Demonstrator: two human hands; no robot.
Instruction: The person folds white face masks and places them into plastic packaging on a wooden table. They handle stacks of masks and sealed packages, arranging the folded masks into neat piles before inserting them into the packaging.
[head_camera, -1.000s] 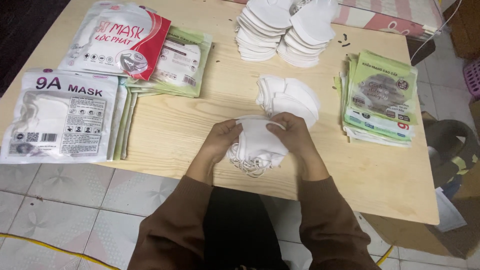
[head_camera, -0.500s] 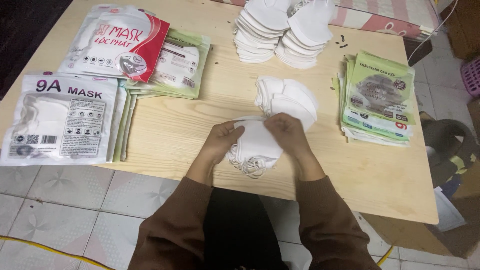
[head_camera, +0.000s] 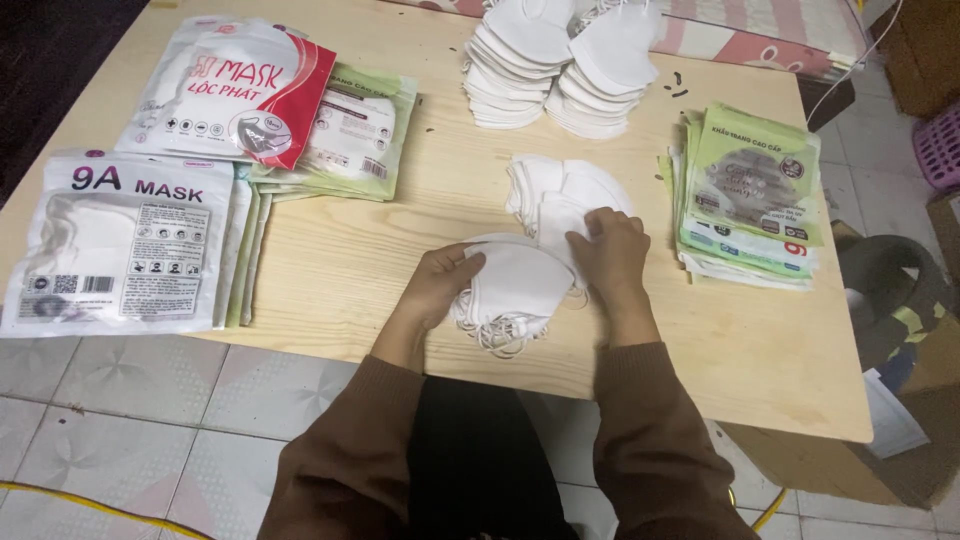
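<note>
White masks (head_camera: 515, 290) gathered at frame centre, gripped by left hand (head_camera: 440, 285) and right hand (head_camera: 610, 255); filled packets (head_camera: 120, 240) left, empty pouches (head_camera: 755, 195) right, loose stacks (head_camera: 560, 65) unpacked.

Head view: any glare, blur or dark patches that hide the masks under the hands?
Head view: even, soft light and sharp focus; the left hand and right hand rest on a small stack of white masks, edges clear; faint sheen on the white pouch; top left corner falls dark; wide lens bows the table edges.
</note>
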